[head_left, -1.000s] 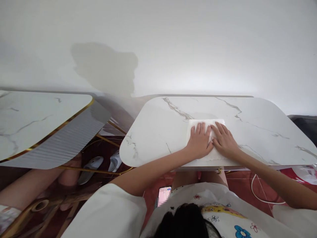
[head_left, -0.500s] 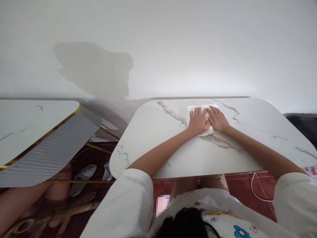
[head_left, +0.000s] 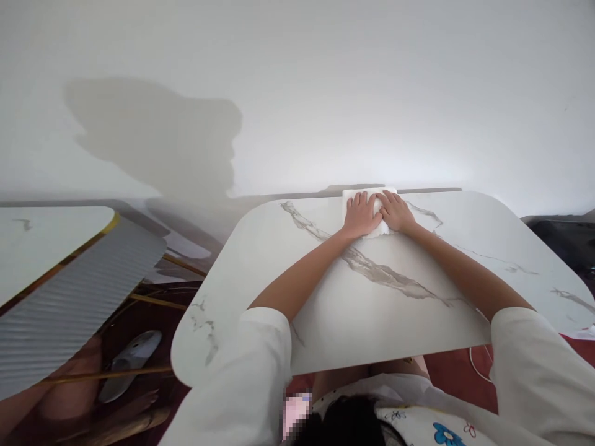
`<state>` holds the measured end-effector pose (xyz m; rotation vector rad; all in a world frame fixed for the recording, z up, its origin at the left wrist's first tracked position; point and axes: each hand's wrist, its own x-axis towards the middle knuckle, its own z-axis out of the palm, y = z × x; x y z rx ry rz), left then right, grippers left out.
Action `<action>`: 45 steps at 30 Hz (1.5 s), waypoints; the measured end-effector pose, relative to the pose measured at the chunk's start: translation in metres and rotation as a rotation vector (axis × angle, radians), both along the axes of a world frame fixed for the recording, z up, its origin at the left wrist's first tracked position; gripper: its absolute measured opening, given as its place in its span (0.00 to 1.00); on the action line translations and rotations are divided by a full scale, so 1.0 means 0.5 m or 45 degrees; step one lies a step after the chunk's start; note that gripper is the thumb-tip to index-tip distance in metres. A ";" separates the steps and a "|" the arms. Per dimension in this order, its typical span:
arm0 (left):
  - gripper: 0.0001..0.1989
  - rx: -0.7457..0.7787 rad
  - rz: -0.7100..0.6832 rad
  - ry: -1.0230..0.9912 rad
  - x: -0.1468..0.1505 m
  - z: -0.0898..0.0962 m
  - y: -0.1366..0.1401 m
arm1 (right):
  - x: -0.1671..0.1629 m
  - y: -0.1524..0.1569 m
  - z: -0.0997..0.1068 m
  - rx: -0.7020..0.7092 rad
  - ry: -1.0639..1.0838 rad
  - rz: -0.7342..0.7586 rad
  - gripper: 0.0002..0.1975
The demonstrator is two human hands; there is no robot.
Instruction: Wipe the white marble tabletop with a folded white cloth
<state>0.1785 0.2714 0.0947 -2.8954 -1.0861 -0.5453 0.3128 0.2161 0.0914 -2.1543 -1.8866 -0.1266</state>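
A folded white cloth (head_left: 347, 202) lies against the far edge of the marble-patterned table (head_left: 320, 310), its back part reaching slightly past that edge. Both hands press down on it, side by side, with the thumbs close together. My left hand (head_left: 362, 216) rests flat on the cloth's left part with fingers spread. On its right part lies my right hand (head_left: 395, 212), fingers stretched toward the wall. Whether the cloth is fabric or thick paper I cannot tell. Both arms reach straight across the tabletop.
Behind the table stands a white wall (head_left: 325, 93). At left is a second marble-topped table (head_left: 51, 248) with a ribbed grey side (head_left: 93, 297); another person's leg (head_left: 74, 390) and a slipper (head_left: 130, 365) show below. A dark object (head_left: 562, 244) is at right, and a white cable (head_left: 478, 365) on the floor.
Both hands have pushed the cloth away from me, from farther in on the tabletop to its far edge. The view has shifted slightly.
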 end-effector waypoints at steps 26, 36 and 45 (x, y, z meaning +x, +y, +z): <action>0.30 0.010 0.002 0.047 0.005 -0.004 -0.089 | 0.009 -0.094 0.002 -0.014 -0.016 0.034 0.28; 0.32 -0.086 0.007 0.108 -0.030 -0.003 -0.228 | -0.021 -0.235 0.002 -0.019 0.026 0.090 0.27; 0.32 -0.082 -0.070 0.180 -0.061 0.007 -0.334 | -0.056 -0.355 -0.002 -0.008 0.011 0.018 0.27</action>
